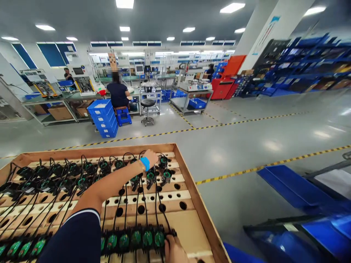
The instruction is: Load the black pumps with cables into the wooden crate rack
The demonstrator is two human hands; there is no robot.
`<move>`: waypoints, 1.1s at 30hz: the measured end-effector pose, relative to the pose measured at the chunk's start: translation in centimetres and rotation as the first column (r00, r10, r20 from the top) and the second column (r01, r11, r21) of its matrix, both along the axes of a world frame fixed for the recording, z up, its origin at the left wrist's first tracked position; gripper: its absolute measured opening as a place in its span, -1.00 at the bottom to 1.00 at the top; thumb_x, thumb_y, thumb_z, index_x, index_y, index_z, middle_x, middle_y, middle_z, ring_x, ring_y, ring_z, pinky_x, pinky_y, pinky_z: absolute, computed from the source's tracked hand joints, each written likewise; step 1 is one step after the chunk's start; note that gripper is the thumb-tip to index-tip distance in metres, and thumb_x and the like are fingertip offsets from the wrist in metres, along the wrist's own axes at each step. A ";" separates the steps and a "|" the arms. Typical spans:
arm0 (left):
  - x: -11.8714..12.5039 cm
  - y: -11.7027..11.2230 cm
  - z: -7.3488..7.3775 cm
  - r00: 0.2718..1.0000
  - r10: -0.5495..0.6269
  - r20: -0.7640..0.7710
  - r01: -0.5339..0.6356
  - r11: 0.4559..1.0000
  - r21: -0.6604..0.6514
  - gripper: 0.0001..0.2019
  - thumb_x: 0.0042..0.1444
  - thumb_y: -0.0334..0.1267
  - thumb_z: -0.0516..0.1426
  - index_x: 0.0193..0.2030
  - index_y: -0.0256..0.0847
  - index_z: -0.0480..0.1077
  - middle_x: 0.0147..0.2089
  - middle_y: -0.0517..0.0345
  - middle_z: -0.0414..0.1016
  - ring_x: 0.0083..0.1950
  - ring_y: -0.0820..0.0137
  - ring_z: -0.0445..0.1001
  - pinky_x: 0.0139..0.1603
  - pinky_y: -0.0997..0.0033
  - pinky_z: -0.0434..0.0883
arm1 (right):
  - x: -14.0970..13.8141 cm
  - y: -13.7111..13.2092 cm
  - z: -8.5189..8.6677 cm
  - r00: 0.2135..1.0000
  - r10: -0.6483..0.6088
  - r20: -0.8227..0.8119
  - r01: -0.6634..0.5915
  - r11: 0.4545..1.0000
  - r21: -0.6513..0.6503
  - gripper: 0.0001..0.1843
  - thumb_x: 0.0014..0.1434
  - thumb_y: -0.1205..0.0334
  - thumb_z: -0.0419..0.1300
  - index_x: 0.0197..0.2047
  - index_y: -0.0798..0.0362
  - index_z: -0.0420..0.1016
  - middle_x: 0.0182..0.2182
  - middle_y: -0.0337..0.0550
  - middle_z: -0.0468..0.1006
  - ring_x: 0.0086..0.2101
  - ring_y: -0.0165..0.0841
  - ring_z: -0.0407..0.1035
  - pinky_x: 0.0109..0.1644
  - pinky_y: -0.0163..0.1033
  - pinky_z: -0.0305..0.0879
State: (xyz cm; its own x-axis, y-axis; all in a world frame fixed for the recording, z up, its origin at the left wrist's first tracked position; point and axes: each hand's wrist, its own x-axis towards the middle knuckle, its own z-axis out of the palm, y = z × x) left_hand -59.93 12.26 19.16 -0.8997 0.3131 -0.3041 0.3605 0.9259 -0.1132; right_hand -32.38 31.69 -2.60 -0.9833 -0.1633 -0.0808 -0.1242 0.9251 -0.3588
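Observation:
A wooden tray [192, 182] with rows of round holes fills the lower left. Several black round parts with green centres [82, 175] sit in its far rows, and black cables run from them towards me. My left hand [150, 157], with a blue wristband, reaches to the far row, its fingers curled beside a black part [163, 161]. At the bottom edge my right hand [175, 251] grips the right end of a near row of black-and-green parts [137, 238].
To the right are blue bins [285, 186] and a grey floor with yellow-black tape lines [260, 168]. A seated person [118, 93] works at benches in the back, next to stacked blue crates [103, 118] and a stool [147, 109]. Blue shelving [301, 62] stands far right.

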 end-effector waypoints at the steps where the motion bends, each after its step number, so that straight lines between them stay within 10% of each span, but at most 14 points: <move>1: 2.9 -0.1 -0.9 0.999 -0.033 -0.008 0.033 0.999 0.031 -0.70 0.30 -0.32 0.00 -0.02 -0.42 0.50 0.10 -0.32 0.46 0.11 0.05 0.45 0.06 0.09 0.42 | 0.0 0.0 0.6 0.998 0.001 0.057 0.001 1.000 -0.031 -0.58 0.37 0.29 -0.14 -0.04 0.04 0.55 -0.17 -0.05 0.55 -0.24 -0.23 0.51 -0.20 -0.21 0.41; 6: 18.9 0.9 -9.1 0.944 -0.243 0.223 0.180 0.946 0.269 -0.45 0.08 0.05 0.25 0.06 -0.36 0.47 -0.02 -0.18 0.49 0.10 -0.01 0.40 0.15 -0.03 0.40 | 0.4 1.5 2.0 0.992 -0.074 0.106 0.081 0.995 -0.059 -0.59 0.40 0.20 -0.13 0.09 0.07 0.48 -0.08 0.02 0.48 -0.05 -0.13 0.42 0.00 -0.08 0.38; 9: 25.4 2.6 -15.0 0.988 0.019 0.154 -0.086 0.894 0.440 -0.06 -0.12 0.20 0.33 0.33 -0.30 0.26 0.19 -0.15 0.35 0.25 -0.01 0.24 0.40 -0.09 0.15 | 0.6 2.8 1.5 0.978 -0.194 0.070 0.197 0.980 -0.032 -0.58 0.37 0.14 -0.02 0.20 0.09 0.37 -0.03 0.05 0.43 -0.03 -0.06 0.39 0.00 -0.03 0.37; 12: 27.4 3.7 -18.3 0.961 0.248 0.126 -0.277 0.821 0.499 -0.13 -0.02 0.11 0.30 0.40 -0.15 0.17 0.23 -0.01 0.31 0.30 0.09 0.18 0.51 -0.05 -0.08 | -0.2 2.9 1.4 0.959 -0.235 0.157 0.257 0.957 -0.134 -0.59 0.39 0.20 -0.09 0.18 0.16 0.34 0.03 0.08 0.43 -0.04 -0.12 0.42 0.02 -0.08 0.36; 19: 25.4 3.3 -16.9 0.938 0.333 0.100 -0.337 0.798 0.500 -0.22 0.03 -0.02 0.27 0.39 -0.10 0.19 0.31 0.08 0.29 0.41 0.16 0.09 0.54 -0.03 -0.26 | -3.0 1.6 3.5 0.967 -0.183 0.174 0.213 0.961 -0.174 -0.58 0.36 0.28 -0.14 0.12 0.22 0.39 0.01 0.11 0.47 -0.03 -0.11 0.42 0.06 -0.08 0.33; 24: 25.2 4.1 -15.3 0.936 0.336 0.106 -0.350 0.852 0.390 -0.30 0.07 -0.12 0.20 0.37 -0.15 0.21 0.36 -0.01 0.25 0.44 0.11 0.05 0.49 -0.24 -0.27 | -4.3 3.7 5.9 0.968 0.110 0.225 -0.079 0.987 -0.144 -0.21 0.21 0.32 0.17 0.45 -0.06 0.00 0.09 0.00 0.40 0.02 -0.20 0.41 0.11 -0.19 0.33; 33: 23.4 7.3 -13.2 0.934 0.345 0.095 -0.355 0.927 0.123 -0.44 0.04 -0.30 0.21 0.21 -0.47 0.38 0.25 -0.32 0.35 0.31 -0.06 0.25 0.41 -0.15 0.04 | -7.0 2.7 8.7 0.905 0.333 0.265 -0.358 0.932 0.050 -0.16 -0.07 0.55 0.26 0.32 0.08 0.30 0.04 0.20 0.44 -0.03 0.01 0.43 0.07 -0.04 0.34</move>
State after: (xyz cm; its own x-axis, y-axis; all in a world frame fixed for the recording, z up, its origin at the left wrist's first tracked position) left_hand -36.53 19.57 6.01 -0.9372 0.0245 -0.3478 0.0127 0.9993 0.0362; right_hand -39.39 34.41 6.07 -0.8125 -0.4688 -0.3465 -0.3613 0.8714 -0.3317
